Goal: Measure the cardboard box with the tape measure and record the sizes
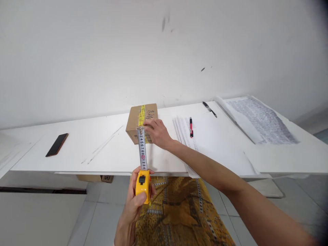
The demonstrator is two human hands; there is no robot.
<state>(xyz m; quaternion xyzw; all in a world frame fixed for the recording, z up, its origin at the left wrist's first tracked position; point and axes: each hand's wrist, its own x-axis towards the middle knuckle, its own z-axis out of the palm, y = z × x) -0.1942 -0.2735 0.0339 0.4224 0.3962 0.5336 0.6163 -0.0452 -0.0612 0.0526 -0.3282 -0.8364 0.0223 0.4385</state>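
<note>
A small cardboard box (135, 118) with yellow tape across its top sits near the middle of a white table (97, 147). My left hand (133, 205) grips a yellow tape measure (143, 182) below the table's front edge. Its blade (142, 147) runs up to the box's near top edge. My right hand (156, 131) pinches the blade's end against the front of the box.
A dark phone (56, 144) lies at the table's left. Printed sheets (186, 131) with a red pen (191, 127) lie right of the box, a black pen (209, 109) and a large printed sheet (258, 118) farther right. Yellow patterned cloth (179, 212) covers my lap.
</note>
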